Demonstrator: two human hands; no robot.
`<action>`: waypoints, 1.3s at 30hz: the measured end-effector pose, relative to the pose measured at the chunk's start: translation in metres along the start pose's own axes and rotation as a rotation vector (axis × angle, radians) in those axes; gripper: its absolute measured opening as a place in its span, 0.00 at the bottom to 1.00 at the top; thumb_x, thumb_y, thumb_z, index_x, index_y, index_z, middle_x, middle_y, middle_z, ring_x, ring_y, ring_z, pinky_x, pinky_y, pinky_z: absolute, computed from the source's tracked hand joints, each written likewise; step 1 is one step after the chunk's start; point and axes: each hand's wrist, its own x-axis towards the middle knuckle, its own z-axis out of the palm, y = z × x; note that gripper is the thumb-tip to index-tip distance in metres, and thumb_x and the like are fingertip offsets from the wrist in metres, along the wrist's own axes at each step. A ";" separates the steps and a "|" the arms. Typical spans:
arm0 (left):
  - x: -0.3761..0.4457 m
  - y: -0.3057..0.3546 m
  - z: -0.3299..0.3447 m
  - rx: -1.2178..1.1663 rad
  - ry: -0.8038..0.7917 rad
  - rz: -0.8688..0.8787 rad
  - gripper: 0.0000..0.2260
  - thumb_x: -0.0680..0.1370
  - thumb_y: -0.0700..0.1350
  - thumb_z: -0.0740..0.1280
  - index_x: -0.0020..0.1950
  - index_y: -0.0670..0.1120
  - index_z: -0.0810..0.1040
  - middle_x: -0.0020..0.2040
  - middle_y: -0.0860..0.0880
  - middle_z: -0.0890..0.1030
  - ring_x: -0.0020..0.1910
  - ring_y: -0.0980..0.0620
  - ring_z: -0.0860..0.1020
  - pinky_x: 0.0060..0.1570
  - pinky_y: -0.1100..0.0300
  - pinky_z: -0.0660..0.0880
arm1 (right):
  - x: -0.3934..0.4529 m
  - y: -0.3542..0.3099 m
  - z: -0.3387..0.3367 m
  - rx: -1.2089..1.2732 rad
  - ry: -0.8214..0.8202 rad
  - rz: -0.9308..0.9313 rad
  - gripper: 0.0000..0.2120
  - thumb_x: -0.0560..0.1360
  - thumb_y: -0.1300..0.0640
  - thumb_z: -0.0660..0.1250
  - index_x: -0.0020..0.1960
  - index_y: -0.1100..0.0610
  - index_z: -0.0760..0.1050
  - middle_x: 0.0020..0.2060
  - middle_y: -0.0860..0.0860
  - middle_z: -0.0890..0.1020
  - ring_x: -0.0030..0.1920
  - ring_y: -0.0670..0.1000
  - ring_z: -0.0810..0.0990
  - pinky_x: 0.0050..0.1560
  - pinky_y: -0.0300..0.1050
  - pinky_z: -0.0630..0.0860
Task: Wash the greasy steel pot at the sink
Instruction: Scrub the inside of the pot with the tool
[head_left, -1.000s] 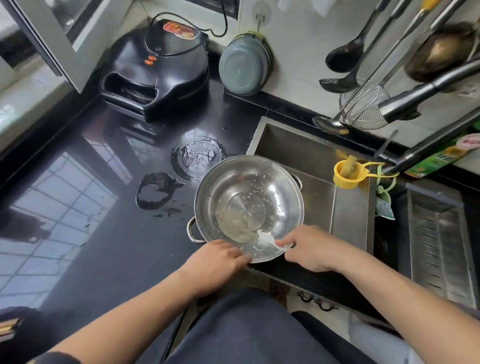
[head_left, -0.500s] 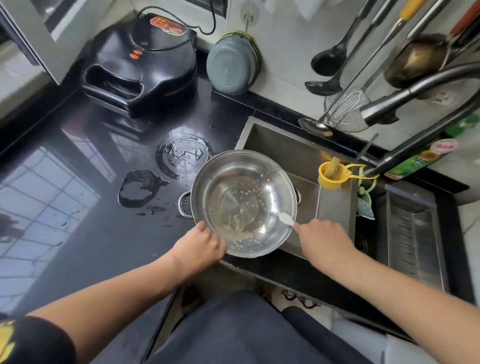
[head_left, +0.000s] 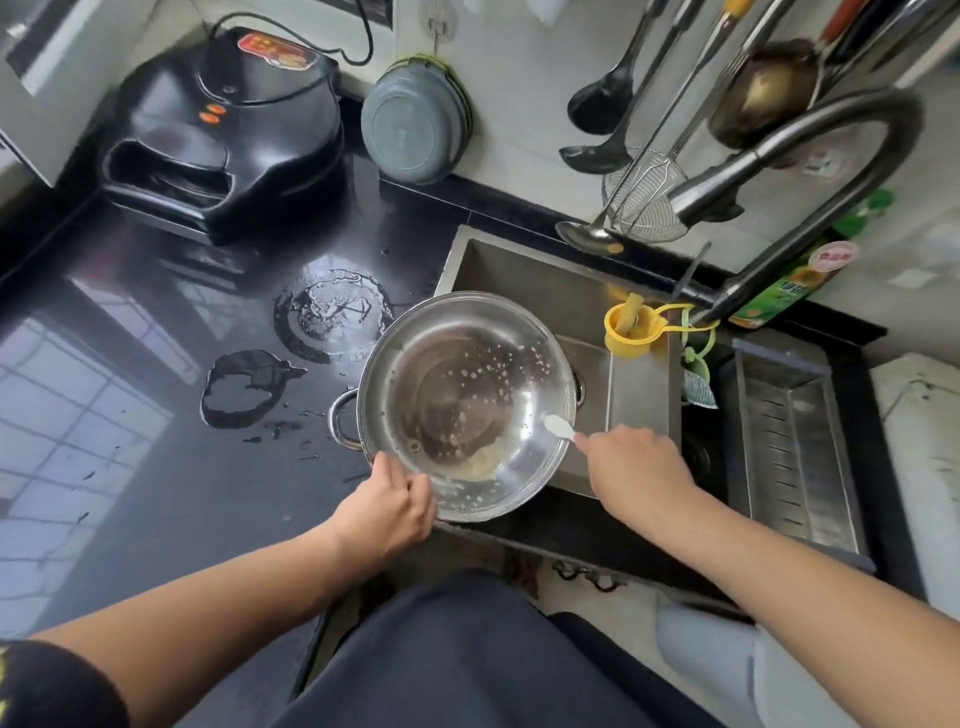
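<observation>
A black, glossy stone countertop (head_left: 130, 467) fills the left side, mirroring a window grid. At its far end sits a black electric griddle with a domed lid and orange buttons (head_left: 223, 130), and to its right a grey-green round basin (head_left: 413, 124) leans upright against the white wall. Two ring-shaped puddles of water (head_left: 332, 312) lie on the counter between the griddle and the pot.

The left hand (head_left: 387, 509) grips the near rim of the round stainless-steel pot (head_left: 467, 405), fingers curled over the edge. The pot straddles the left edge of the rectangular steel sink (head_left: 550, 280), tilted toward the person; white grease flecks dot its inner wall and a pale residue pools at the lower side. One loop handle sticks out over the counter.

The right hand (head_left: 631, 470) pinches a small white scraper-like tool (head_left: 558, 427), whose tip rests against the pot's right inner rim; what exactly the tool is, I cannot tell.

Beyond it a yellow plastic cup-shaped holder (head_left: 631, 332) hangs at the sink's far right corner. A dark curved tap (head_left: 810, 156) arches overhead. Ladles and a wire skimmer (head_left: 649, 192) hang on the wall. A green detergent bottle (head_left: 784, 291) stands behind the tap, and a steel drain tray (head_left: 795, 447) lies at the far right.
</observation>
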 end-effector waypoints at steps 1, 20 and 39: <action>0.002 0.000 -0.002 0.011 -0.017 -0.020 0.09 0.69 0.32 0.58 0.37 0.39 0.78 0.30 0.41 0.71 0.29 0.47 0.73 0.34 0.52 0.71 | 0.001 -0.002 -0.003 -0.023 0.017 -0.005 0.20 0.79 0.64 0.59 0.68 0.52 0.75 0.43 0.53 0.75 0.50 0.58 0.81 0.41 0.49 0.70; 0.000 -0.007 -0.013 0.072 -0.174 -0.036 0.08 0.67 0.33 0.62 0.39 0.39 0.81 0.29 0.37 0.76 0.28 0.46 0.75 0.36 0.48 0.77 | 0.026 -0.068 0.016 0.127 -0.418 -0.324 0.17 0.81 0.60 0.58 0.66 0.60 0.77 0.63 0.61 0.78 0.62 0.63 0.77 0.60 0.51 0.76; -0.009 -0.028 -0.005 0.212 -0.145 -0.013 0.20 0.72 0.31 0.53 0.46 0.38 0.86 0.41 0.31 0.84 0.39 0.32 0.84 0.48 0.36 0.82 | 0.023 -0.053 -0.015 -0.160 -0.266 -0.120 0.14 0.77 0.64 0.61 0.60 0.58 0.78 0.55 0.54 0.80 0.57 0.58 0.80 0.48 0.48 0.75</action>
